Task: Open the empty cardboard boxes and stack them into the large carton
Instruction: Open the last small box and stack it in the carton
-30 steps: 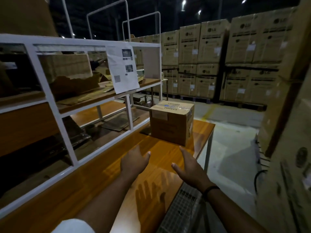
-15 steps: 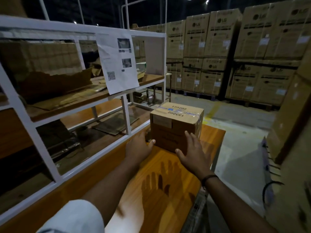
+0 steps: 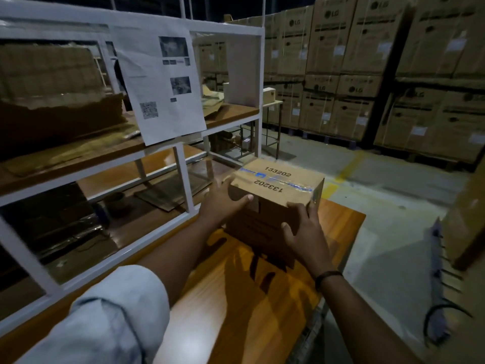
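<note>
Fingers (image 3: 226,183) of the left hand (image 3: 223,203) curl round the taped cardboard box (image 3: 278,179); the right hand (image 3: 305,235) presses it flat-fingered. Squeeze evenly, draw it nearer.

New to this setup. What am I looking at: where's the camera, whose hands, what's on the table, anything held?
No machine here: a person works bare-handed, and every picture comes from one wide-angle camera on their head, looking forward and down. A taped-shut box marked 133202 stands on the wooden table. The left hand grips its left corner, thumb on the front. The right hand lies flat against the front, near the right edge. At left is a white rack with a printed sheet on it. Stacked cartons fill the background.
</note>
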Available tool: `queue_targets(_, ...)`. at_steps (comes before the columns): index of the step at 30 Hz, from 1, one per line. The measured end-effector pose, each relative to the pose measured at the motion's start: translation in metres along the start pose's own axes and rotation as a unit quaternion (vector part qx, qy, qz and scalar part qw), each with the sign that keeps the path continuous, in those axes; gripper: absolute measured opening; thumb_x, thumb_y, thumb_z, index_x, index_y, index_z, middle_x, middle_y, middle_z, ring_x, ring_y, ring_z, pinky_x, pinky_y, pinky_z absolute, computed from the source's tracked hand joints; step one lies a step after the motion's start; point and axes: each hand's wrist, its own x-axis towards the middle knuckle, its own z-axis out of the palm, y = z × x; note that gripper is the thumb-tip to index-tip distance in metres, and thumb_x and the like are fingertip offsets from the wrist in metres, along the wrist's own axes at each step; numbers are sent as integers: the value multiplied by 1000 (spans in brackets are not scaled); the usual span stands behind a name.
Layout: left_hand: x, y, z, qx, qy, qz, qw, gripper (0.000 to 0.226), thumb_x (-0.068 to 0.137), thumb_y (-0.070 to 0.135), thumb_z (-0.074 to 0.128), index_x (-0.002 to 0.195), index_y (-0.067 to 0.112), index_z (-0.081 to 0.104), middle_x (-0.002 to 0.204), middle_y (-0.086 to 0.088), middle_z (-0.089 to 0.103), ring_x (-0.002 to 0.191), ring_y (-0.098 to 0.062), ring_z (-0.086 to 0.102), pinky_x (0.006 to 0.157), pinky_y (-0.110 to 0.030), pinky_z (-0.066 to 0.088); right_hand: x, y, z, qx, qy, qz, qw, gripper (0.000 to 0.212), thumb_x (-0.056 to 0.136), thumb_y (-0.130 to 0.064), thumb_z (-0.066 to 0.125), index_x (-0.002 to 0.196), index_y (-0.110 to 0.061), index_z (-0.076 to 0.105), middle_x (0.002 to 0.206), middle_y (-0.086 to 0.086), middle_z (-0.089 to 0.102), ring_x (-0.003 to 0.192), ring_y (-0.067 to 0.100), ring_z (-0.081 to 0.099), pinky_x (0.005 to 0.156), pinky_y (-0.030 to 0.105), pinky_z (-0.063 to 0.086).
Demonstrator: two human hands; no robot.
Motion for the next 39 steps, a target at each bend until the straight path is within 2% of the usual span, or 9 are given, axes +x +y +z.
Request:
queue_targets(4, 14, -2, 7, -41, -11, -15, 999, 90, 83, 70, 69, 159, 41, 30, 159, -13, 37, 143, -38, 40, 106, -50, 45, 6, 9, -6, 17, 7, -33, 999, 40, 94, -31, 67, 129, -35, 47, 153, 2, 39, 137, 26, 48, 94, 42, 60)
queue_targets(6, 15, -8, 7, -69, -23, -20, 997, 96, 79, 77, 67, 159, 40, 29, 162, -11, 34, 146, -35, 36, 111, -55, 43, 10, 14, -8, 35, 8, -47, 998, 37, 94, -31, 68, 126, -32, 50, 149, 0, 45, 131, 22, 53, 91, 36, 60)
queue_targets(10, 2, -27, 11, -80, -20, -32, 996, 99, 73, 86, 61, 157, 48, 27, 169, -6, 20, 150, -34, 28, 114, -58, 39, 20, 21, -8, 57, 12, -62, 996, 36, 91, -33, 71, 120, -31, 51, 141, -3, 55, 118, 19, 61, 80, 40, 62)
queue_targets(16, -48, -42, 5, -67, 25, -47, 996, 87, 86, 67, 67, 159, 46, 24, 162, -8, 23, 145, -32, 35, 104, -39, 40, 38, 21, 1, 101, -3, -70, 992, 32, 90, -37, 73, 114, -29, 54, 123, -9, 64, 110, 15, 63, 72, 40, 59)
queue_targets(21, -99, -47, -7, -78, 89, -71, 990, 86, 86, 65, 68, 158, 45, 26, 155, -3, 27, 128, -16, 38, 94, -27, 40, 40, 6, 19, 114, -10, -83, 990, 29, 90, -39, 75, 109, -31, 54, 115, -12, 65, 104, 15, 65, 64, 38, 57)
queue_targets(28, -172, -60, -18, -89, 226, -164, 956, 88, 70, 94, 50, 149, 59, 30, 144, 5, 29, 136, -27, 41, 94, -41, 53, 18, -32, 51, 149, -61, -136, 978, 29, 89, -43, 75, 108, -32, 56, 116, -13, 65, 102, 13, 64, 65, 32, 53)
queue_targets(32, -218, -67, -27, -65, 300, -218, 927, 91, 72, 92, 48, 152, 58, 23, 151, 1, 29, 135, -31, 43, 93, -54, 56, -4, -54, 70, 167, -102, -181, 964, 33, 88, -49, 71, 112, -32, 56, 122, -11, 64, 106, 11, 64, 64, 23, 50)
queue_targets(35, -253, -72, -30, -64, 363, -227, 901, 97, 74, 89, 50, 156, 53, 14, 150, -1, 32, 131, -29, 47, 86, -53, 59, -23, -73, 84, 178, -134, -218, 950, 37, 89, -39, 77, 117, -28, 55, 129, -7, 62, 109, 11, 62, 62, 11, 40)
queue_targets(39, -290, -84, -35, -86, 425, -264, 862, 102, 78, 79, 57, 161, 40, 13, 157, -6, 34, 135, -30, 48, 88, -56, 58, -55, -92, 102, 185, -159, -237, 940, 57, 88, -42, 74, 133, -27, 42, 134, -2, 59, 101, 8, 62, 54, 9, 42)
